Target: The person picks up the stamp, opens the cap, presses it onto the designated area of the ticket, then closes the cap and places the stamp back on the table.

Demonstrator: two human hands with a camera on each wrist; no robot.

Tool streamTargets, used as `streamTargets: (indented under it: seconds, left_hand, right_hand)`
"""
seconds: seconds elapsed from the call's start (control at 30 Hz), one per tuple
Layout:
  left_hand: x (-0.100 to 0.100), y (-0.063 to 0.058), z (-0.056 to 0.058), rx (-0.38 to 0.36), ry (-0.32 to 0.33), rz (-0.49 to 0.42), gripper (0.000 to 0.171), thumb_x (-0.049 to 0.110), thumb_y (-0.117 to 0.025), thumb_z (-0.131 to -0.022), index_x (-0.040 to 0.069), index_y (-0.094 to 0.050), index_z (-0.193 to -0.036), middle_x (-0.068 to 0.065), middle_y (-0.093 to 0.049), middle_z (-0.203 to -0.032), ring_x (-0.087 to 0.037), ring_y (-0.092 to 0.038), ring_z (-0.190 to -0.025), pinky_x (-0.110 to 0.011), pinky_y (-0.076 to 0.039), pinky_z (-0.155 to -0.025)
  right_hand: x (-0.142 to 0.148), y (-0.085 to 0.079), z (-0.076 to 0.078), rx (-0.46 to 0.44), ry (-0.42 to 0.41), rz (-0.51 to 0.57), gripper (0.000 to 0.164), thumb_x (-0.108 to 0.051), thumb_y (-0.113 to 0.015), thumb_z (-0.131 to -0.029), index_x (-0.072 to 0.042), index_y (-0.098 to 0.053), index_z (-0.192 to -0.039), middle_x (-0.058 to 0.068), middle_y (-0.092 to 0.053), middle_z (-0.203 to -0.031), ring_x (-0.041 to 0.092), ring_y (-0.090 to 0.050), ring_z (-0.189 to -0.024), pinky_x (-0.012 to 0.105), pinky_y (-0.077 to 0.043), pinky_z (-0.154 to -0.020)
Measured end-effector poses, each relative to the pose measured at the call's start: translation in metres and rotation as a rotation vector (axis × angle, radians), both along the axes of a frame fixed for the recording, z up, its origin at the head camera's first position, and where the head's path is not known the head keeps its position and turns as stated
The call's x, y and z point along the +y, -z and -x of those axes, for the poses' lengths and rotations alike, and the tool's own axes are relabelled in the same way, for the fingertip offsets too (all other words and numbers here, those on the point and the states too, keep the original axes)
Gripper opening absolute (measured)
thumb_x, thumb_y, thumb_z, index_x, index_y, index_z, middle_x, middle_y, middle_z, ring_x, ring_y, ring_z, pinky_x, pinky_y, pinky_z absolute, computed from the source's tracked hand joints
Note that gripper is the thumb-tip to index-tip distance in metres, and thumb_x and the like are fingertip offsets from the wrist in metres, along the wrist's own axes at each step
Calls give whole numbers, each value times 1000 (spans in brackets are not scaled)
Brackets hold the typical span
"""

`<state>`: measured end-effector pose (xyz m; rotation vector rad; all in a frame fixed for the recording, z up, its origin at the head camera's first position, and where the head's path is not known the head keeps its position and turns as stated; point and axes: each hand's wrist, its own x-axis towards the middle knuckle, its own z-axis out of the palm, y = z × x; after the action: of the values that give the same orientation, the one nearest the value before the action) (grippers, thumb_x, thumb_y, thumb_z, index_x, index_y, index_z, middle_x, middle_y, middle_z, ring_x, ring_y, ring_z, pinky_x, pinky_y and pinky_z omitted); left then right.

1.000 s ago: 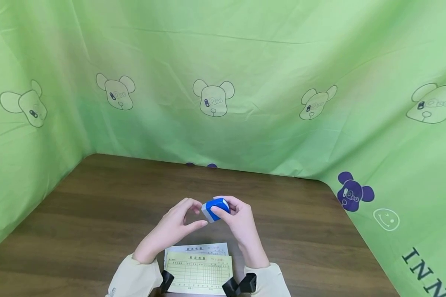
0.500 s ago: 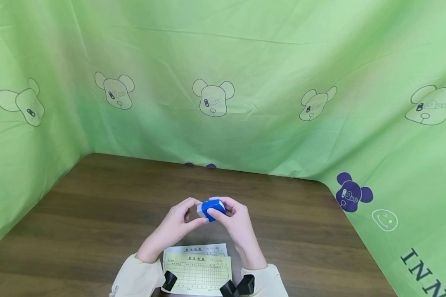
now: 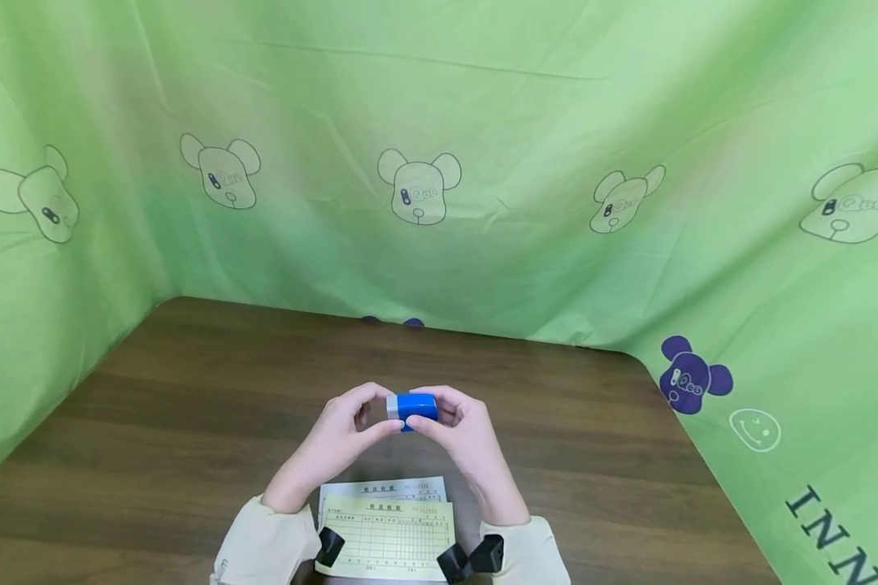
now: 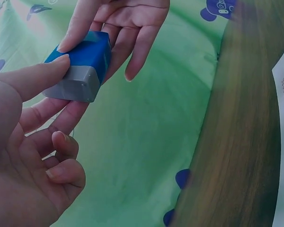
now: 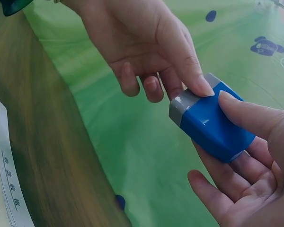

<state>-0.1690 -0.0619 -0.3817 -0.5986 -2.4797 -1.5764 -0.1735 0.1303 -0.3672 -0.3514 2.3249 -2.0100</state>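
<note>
A small blue stamp point(image 3: 418, 404) with a grey cap point(image 4: 75, 84) on one end is held level above the table, between both hands. My left hand point(image 3: 334, 435) pinches the grey cap end, thumb on top and fingers beneath. On the blue body, my right hand point(image 3: 470, 435) has its thumb on one face and its fingers under the other. In the right wrist view the cap point(image 5: 182, 106) sits against the blue body point(image 5: 213, 120), and both thumb tips lie close together near the seam.
Below the hands, a yellowish printed receipt form point(image 3: 391, 532) lies over a white one point(image 3: 417, 486) near the front edge of the brown wooden table point(image 3: 593, 439). A green cloth point(image 3: 527, 268) with bear prints hangs around the table's back and sides.
My left hand has come in to the stamp and now pinches its grey cap end. The stamp has shifted slightly left and turned from tilted to level in my right hand.
</note>
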Motion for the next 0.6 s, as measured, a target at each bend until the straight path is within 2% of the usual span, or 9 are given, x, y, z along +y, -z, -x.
streamTargets:
  seconds: [0.17, 0.33, 0.6]
  left_hand:
    - [1, 0, 0, 5, -14, 22, 24, 22, -76, -84, 18, -66, -105, -1, -45, -72, -8, -38, -64, -21, -34, -59]
    - [2, 0, 0, 7, -57, 57, 22, 24, -77, -83, 20, -65, -101, -5, -44, -70, -8, -38, -64, -21, -32, -58]
    - [1, 0, -1, -18, -99, 104, 20, 29, -77, -82, 23, -63, -96, 0, -41, -69, -9, -38, -63, -21, -30, -58]
  right_hand:
    - [0, 1, 1, 32, 7, -35, 32, -5, -76, -81, -1, -68, -112, 20, -71, -107, 21, -70, -90, 24, -56, -83]
    - [0, 1, 1, 70, 23, -63, 30, -6, -77, -80, -2, -69, -109, 19, -72, -104, 22, -71, -90, 27, -57, -84]
    - [0, 1, 0, 70, 33, -77, 30, -7, -78, -80, -3, -70, -108, 18, -73, -103, 23, -72, -89, 27, -57, -83]
